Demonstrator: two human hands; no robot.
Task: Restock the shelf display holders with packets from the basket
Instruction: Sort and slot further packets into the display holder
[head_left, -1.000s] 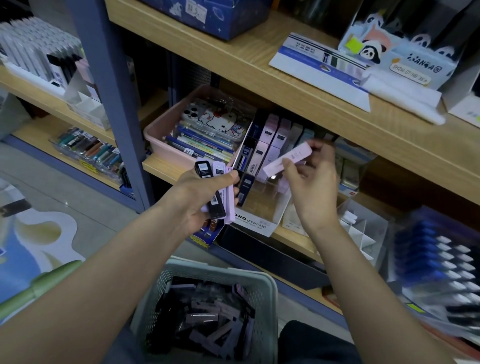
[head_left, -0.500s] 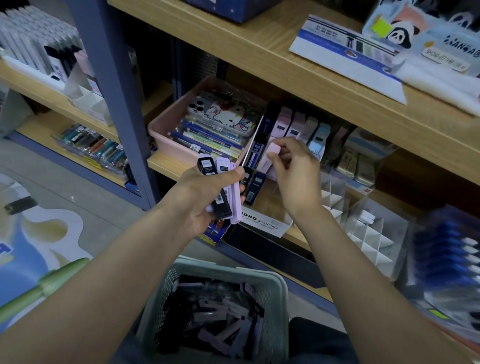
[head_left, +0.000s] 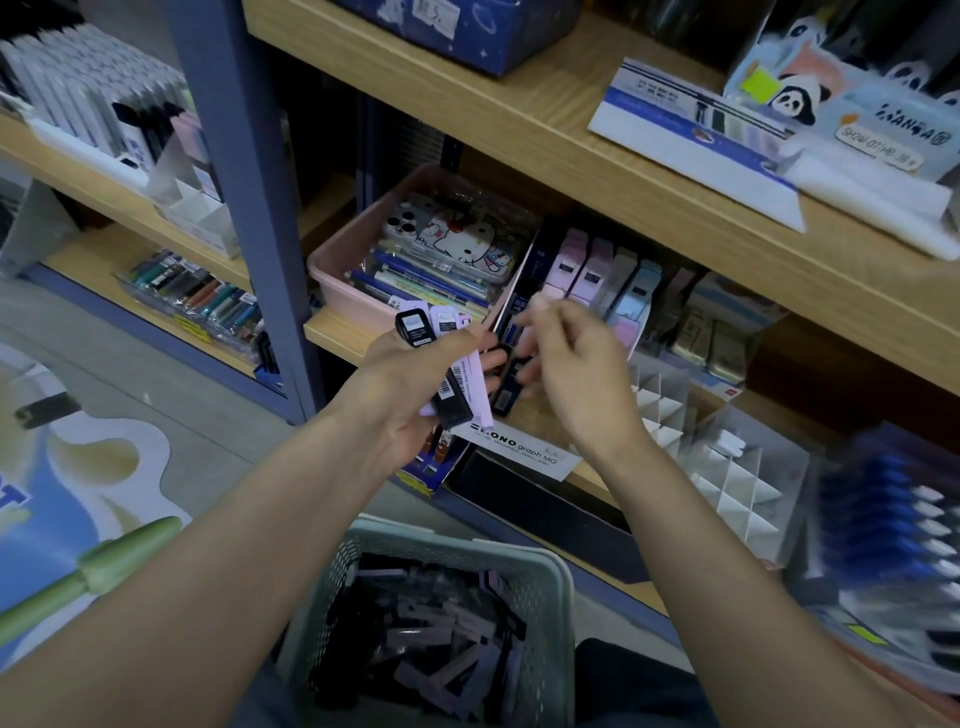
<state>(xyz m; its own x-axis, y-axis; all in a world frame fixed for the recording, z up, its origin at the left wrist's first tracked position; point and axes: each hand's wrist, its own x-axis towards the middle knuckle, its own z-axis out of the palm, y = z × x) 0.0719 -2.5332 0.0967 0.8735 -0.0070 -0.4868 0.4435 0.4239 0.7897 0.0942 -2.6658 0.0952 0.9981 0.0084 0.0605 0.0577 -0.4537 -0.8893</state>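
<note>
My left hand (head_left: 410, 384) grips a small bunch of slim packets (head_left: 457, 395), black and lilac, in front of the lower shelf. My right hand (head_left: 576, 374) hovers just right of that bunch with loosely curled fingers, blurred, and nothing shows between them. Behind both hands stands the white display holder (head_left: 524, 452) marked MONO, with rows of pink, lilac and light blue packets (head_left: 587, 265) upright in it and dark blue ones at its left. The grey-green basket (head_left: 563, 587) sits below my arms, holding several loose black and lilac packets (head_left: 431, 639).
A pink tray (head_left: 332, 270) with pens and a cartoon phone case sits left of the holder. White divider holders (head_left: 727, 467) stand to the right, then blurred blue pens (head_left: 898, 499). A blue-grey upright post (head_left: 249, 182) is at the left. The upper shelf board (head_left: 519, 119) overhangs.
My right hand carried a pink packet to the holder, let go of it there, and has drawn back toward the bunch in my left hand. The left hand has hardly moved.
</note>
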